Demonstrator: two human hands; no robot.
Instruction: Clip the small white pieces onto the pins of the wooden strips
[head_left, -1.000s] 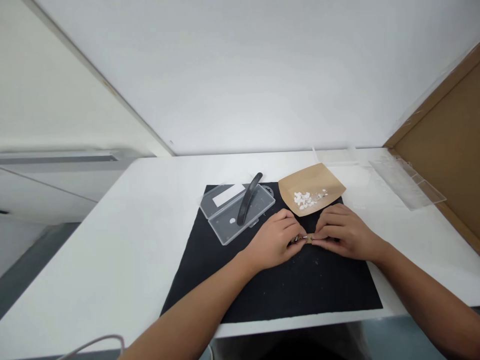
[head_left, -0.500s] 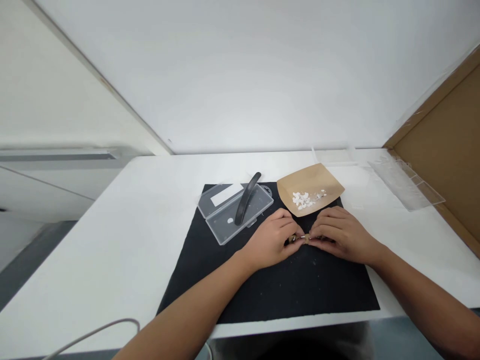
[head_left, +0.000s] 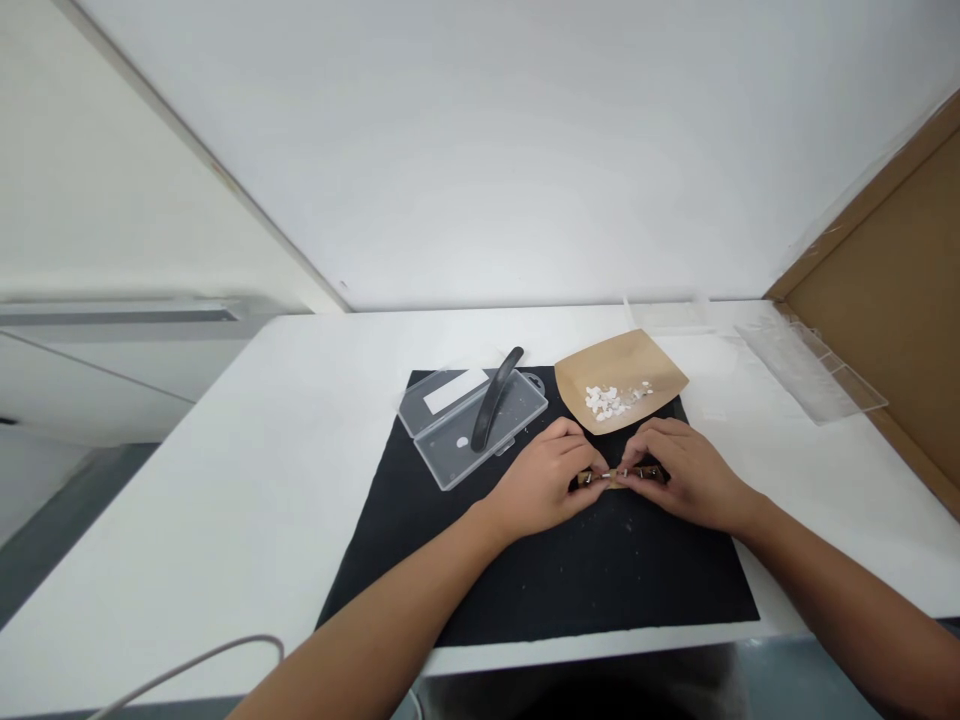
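Note:
My left hand and my right hand face each other low over the black mat. Between them lies a narrow brown piece with shiny metal parts, pinched by the fingertips of both hands. Fingers cover much of it, so its kind is unclear. Just beyond the hands stands a brown paper tray with small white flakes in it. To the left is an opened clear plastic case, with a curved black bar lying across it and a white disc inside.
The white table surrounds the mat. Clear plastic divider trays lie at the right beside a cardboard panel. A white wall closes off the back. At front left runs a grey cable.
The fingers of my right hand have shifted and curled up, so more of the brown piece shows beneath them. My left hand keeps nearly the same pinch.

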